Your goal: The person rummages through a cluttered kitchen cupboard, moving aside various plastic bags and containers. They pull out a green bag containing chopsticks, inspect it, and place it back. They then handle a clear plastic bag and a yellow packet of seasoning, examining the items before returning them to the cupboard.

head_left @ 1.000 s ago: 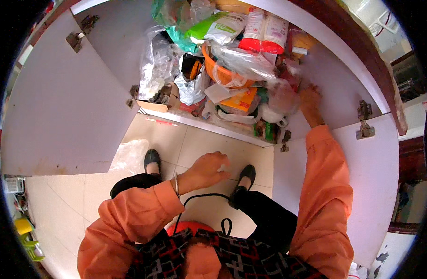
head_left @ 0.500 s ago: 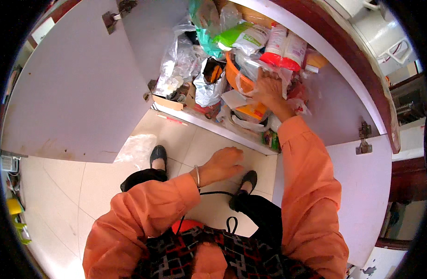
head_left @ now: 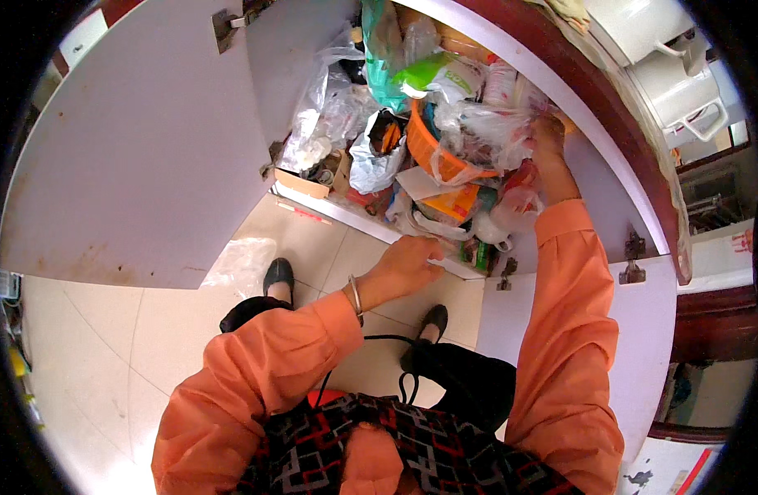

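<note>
Inside the cupboard, my right hand (head_left: 547, 139) is closed on a clear plastic bag (head_left: 498, 124), which is stretched over an orange basket (head_left: 435, 147). Another loose clear bag (head_left: 517, 205) and red packaging hang below my right wrist. My left hand (head_left: 399, 268), with a bangle at the wrist, hovers in front of the cupboard's lower edge. Its fingers are loosely curled and apart, with nothing seen in them. A yellow-orange packet (head_left: 451, 202) lies just below the basket. Left of the basket stands a white bag (head_left: 377, 157) with dark and orange things inside.
Cupboard doors stand open at left (head_left: 139, 157) and right (head_left: 577, 330). A green-and-white packet (head_left: 445, 76), a teal bag (head_left: 382, 62) and a cardboard box (head_left: 303, 183) crowd the shelf. A clear plastic sheet (head_left: 238, 264) lies on the floor. White mugs (head_left: 680, 95) stand above, at right.
My right hand has moved right and slightly up, pulling the clear bag across the basket. More of the basket and the packet below shows. My left hand has shifted slightly toward the cupboard.
</note>
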Motion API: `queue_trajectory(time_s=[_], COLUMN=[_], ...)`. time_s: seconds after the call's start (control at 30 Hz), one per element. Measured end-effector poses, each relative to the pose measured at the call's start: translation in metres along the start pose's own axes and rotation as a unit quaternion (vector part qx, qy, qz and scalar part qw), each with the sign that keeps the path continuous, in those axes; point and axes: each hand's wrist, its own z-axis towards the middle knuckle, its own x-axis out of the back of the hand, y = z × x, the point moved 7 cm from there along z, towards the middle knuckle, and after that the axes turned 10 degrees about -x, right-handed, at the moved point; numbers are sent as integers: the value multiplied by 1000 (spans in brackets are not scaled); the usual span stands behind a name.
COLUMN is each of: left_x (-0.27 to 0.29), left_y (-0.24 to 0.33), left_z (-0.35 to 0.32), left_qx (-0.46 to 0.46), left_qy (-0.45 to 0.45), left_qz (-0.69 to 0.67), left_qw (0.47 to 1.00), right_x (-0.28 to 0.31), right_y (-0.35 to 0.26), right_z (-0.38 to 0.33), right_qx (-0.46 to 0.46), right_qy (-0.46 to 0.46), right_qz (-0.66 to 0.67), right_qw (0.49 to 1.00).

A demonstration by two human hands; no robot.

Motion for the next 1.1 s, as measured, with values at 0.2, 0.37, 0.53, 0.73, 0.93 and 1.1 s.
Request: queue_trajectory(time_s=[0.2,0.37,0.53,0.73,0.93,1.1], left_x=[18,21,18,16,15,15], left_y=[-9,-9,-13,-13,-15,-12], left_z=[-4,1,0,4,7,10], left_qx=[24,36,53,59,58,51], left_qy=[37,27,21,29,20,18], left_qz=[-23,-5,-33,-40,-51,-28], left_qw=[999,999,998,997,997,998], right_x=[0,1,-16,-12,-9,6], right_y=[3,-10,-42,-63,-70,-71], right_z=[41,46,6,8,8,1], right_qx=[51,395,368,348,330,304], right_qy=[19,132,152,177,190,218], right_qz=[-36,-444,-599,-573,-548,-549], right_qw=[998,794,694,721,745,747])
